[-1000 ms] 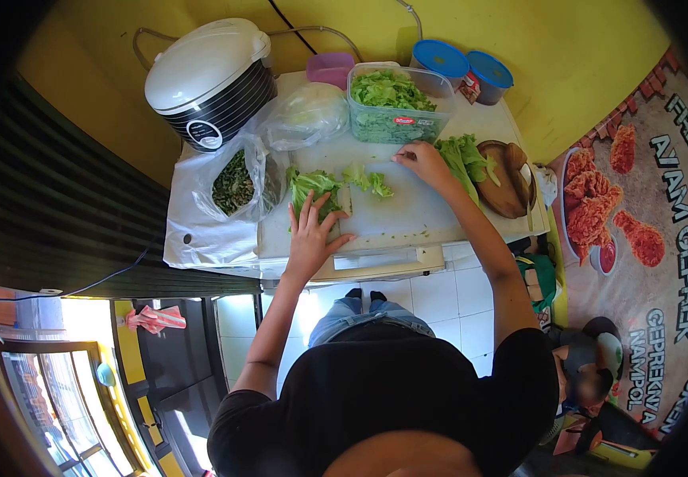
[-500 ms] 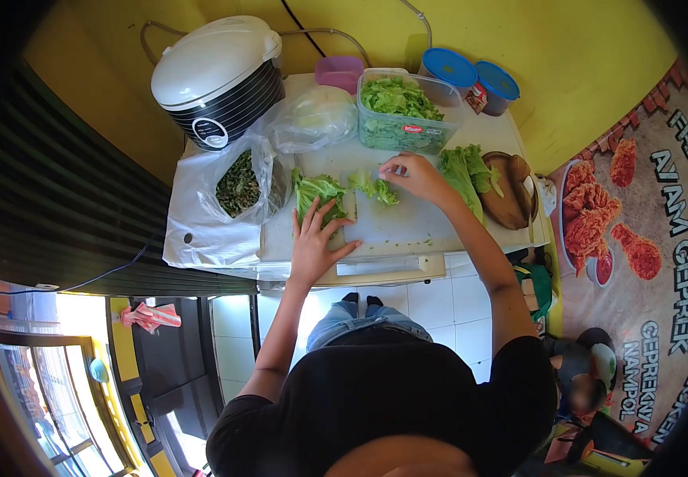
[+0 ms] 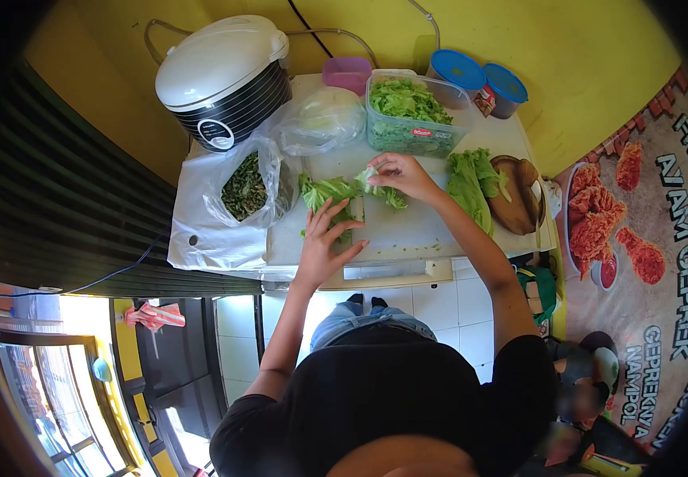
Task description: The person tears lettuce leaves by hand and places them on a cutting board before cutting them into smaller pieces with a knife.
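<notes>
My left hand [image 3: 321, 248] rests with spread fingers on a green lettuce leaf [image 3: 326, 191] at the middle of the table. Its fingertips press the leaf's lower part, which they partly hide. Just to the right, my right hand [image 3: 404, 176] pinches a small pale-green lettuce piece [image 3: 367, 178] between thumb and fingers. Another cut lettuce piece [image 3: 393, 198] lies below that hand on a whitish board [image 3: 395, 226]. Behind my right hand stands a clear plastic container [image 3: 407, 140] filled with cut lettuce [image 3: 407, 102].
Whole lettuce leaves [image 3: 471, 187] lie at right, beside a brown wooden plate [image 3: 512, 199]. At left are an open plastic bag of dark chopped greens [image 3: 244, 189], a bagged pale vegetable [image 3: 324, 115] and a rice cooker [image 3: 224, 75]. Blue-lidded tubs [image 3: 459, 70] and a purple bowl [image 3: 347, 75] stand behind.
My right hand has moved slightly left toward the leaf and now holds up a pale lettuce piece. My left hand stays on the leaf. The whole view has shifted slightly.
</notes>
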Demonstrator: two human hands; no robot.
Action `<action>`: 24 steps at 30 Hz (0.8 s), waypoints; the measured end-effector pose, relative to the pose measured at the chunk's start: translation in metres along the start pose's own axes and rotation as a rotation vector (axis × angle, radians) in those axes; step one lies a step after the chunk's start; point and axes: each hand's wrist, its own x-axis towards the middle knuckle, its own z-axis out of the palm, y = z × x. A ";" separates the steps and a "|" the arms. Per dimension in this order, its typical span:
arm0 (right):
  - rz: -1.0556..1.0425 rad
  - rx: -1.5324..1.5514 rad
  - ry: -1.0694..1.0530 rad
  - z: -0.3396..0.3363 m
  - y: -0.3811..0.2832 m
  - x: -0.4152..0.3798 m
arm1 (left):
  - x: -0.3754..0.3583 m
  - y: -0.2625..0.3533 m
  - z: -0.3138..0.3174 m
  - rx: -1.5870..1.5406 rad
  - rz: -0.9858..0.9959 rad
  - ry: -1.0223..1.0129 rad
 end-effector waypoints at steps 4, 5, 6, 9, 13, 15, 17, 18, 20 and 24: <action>0.052 -0.056 0.032 -0.017 -0.009 -0.013 | 0.023 0.002 0.006 -0.200 0.030 -0.001; 0.055 -0.056 0.023 -0.023 -0.010 -0.020 | 0.027 0.004 0.008 -0.255 0.052 -0.014; 0.046 -0.288 0.023 -0.028 -0.012 -0.026 | 0.027 0.005 0.008 -0.251 0.035 0.006; -0.085 -0.621 0.070 -0.019 -0.032 -0.028 | 0.027 0.003 0.001 -0.237 0.049 0.043; -0.379 -0.678 -0.021 0.022 -0.060 -0.006 | 0.002 -0.005 -0.014 -0.086 0.012 0.286; -0.487 -0.651 -0.091 0.059 -0.056 0.011 | -0.008 -0.014 -0.014 -0.128 -0.051 0.384; -0.596 -0.630 -0.155 0.073 -0.047 0.018 | -0.012 -0.026 -0.012 -0.143 -0.093 0.459; -0.591 -0.749 -0.231 0.076 -0.045 0.022 | -0.011 -0.028 -0.010 -0.164 -0.128 0.505; -0.524 -0.909 -0.269 0.073 -0.042 0.028 | -0.015 -0.030 -0.008 -0.173 -0.197 0.505; -0.399 -0.965 -0.243 0.062 -0.043 0.038 | -0.013 -0.024 -0.004 -0.185 -0.290 0.560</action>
